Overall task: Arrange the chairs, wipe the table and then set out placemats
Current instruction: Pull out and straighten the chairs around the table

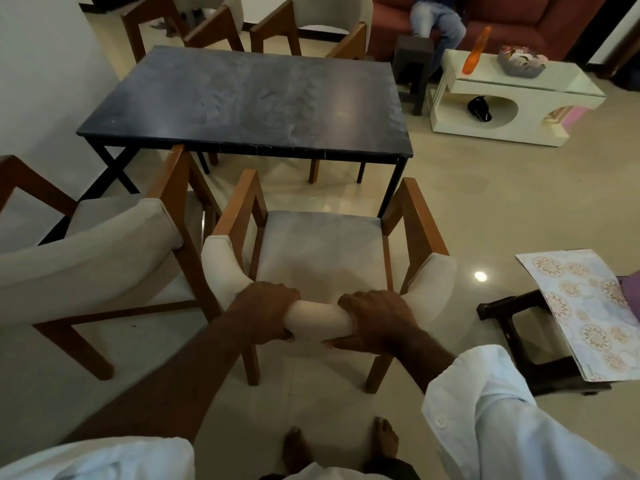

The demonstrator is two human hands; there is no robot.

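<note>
The chair [322, 251] is standing just short of the dark bench [242, 98], its seat facing the near edge, so it appears to be getting lined up for sliding in. The left hand [266, 311] and right hand [375, 320] are both wrapping tightly around the padded backrest, side by side, probably for an even push. A second chair [97, 237] is sitting just beside it on the left. Placemats [588, 306] are waiting on a dark stool [519, 341] at the right, well apart from the bench.
</note>
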